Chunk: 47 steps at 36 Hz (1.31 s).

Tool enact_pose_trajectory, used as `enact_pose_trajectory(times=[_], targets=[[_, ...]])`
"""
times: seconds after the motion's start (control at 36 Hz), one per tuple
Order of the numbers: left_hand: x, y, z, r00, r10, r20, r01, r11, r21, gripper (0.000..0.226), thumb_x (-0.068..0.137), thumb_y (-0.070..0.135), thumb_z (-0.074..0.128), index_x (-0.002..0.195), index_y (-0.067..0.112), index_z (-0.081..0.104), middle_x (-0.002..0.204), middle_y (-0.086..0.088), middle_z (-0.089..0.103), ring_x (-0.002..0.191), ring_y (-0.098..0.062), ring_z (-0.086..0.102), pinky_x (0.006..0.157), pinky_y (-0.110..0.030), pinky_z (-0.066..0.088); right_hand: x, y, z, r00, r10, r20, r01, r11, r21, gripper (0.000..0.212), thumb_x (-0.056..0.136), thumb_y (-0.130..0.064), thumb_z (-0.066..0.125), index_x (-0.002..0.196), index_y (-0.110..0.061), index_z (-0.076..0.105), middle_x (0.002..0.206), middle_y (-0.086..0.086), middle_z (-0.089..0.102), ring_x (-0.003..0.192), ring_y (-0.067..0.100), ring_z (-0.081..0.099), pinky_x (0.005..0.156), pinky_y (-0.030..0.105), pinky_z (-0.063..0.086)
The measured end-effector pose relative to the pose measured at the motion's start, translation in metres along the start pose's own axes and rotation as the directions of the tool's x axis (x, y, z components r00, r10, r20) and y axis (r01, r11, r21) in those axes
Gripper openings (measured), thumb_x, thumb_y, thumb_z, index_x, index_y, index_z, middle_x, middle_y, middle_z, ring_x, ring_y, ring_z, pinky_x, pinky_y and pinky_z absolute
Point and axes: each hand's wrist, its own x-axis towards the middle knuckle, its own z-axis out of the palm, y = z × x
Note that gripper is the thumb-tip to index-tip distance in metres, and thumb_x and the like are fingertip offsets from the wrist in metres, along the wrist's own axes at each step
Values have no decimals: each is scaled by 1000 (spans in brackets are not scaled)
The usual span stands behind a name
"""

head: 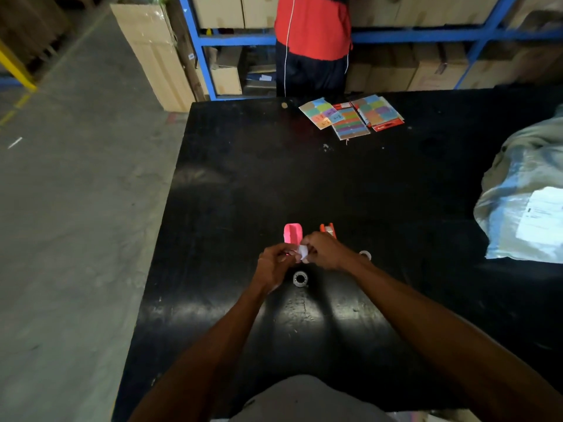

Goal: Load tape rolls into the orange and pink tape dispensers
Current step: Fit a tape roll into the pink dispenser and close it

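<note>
On the black table point(396, 184) the pink tape dispenser point(292, 232) stands just beyond my hands. The orange dispenser point(328, 229) stands to its right, with a roll showing inside it. My left hand point(275, 263) and my right hand point(324, 250) meet over the table and pinch a small white tape roll point(303, 252) between their fingertips. A small pink part shows under my left fingers. One loose tape roll point(300, 279) lies flat below my hands. Another loose roll point(365, 254) lies behind my right wrist.
Colourful sticky-note packs point(350, 114) lie at the table's far edge. A person in a red top point(313, 28) stands behind it before blue shelving with cartons. A plastic-wrapped parcel point(527, 196) covers the right edge. Concrete floor lies left of the table.
</note>
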Motion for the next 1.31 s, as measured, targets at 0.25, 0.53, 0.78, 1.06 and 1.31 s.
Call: enact_pose_trajectory(times=[0.25, 0.53, 0.78, 1.06, 1.31], targets=[[0, -3, -5, 999, -24, 39, 31, 983, -180, 21, 89, 9, 67, 105, -4, 70, 97, -23, 74, 83, -25, 73, 77, -25, 59, -13, 3, 1, 997, 24, -78, 2, 947, 322, 23, 80, -18, 78, 100, -8, 72, 96, 10, 75, 92, 25, 71, 90, 46, 55], [6, 4, -10, 998, -42, 43, 50, 978, -203, 23, 90, 3, 64, 109, -11, 66, 103, -29, 71, 76, -12, 73, 71, -17, 57, -10, 8, 9, 992, 53, -118, 7, 889, 458, 36, 86, -6, 71, 121, -8, 65, 115, 7, 70, 103, 16, 68, 85, 25, 56], [10, 9, -16, 997, -16, 79, 24, 994, -104, 22, 91, 6, 64, 109, -8, 64, 98, -16, 70, 79, -9, 73, 68, -14, 55, -1, 11, 18, 986, 107, -131, -21, 845, 534, 44, 83, -8, 75, 125, -3, 63, 122, 15, 65, 107, 23, 69, 94, 40, 56], [19, 5, -23, 999, 22, 49, -20, 999, -39, 20, 93, 5, 60, 109, -7, 63, 99, -23, 71, 82, -18, 71, 68, -15, 55, 12, 12, 29, 958, 142, -249, 47, 779, 626, 49, 79, 5, 75, 125, 3, 59, 117, 20, 68, 104, 26, 68, 81, 7, 51], [24, 1, -19, 997, -20, 77, 20, 1000, -1, 15, 95, 10, 58, 106, 2, 64, 92, -11, 72, 88, -26, 72, 78, -29, 57, 17, 16, 38, 940, 203, -275, 31, 752, 659, 26, 74, -7, 83, 96, -9, 70, 99, 9, 75, 95, 25, 73, 90, 43, 58]])
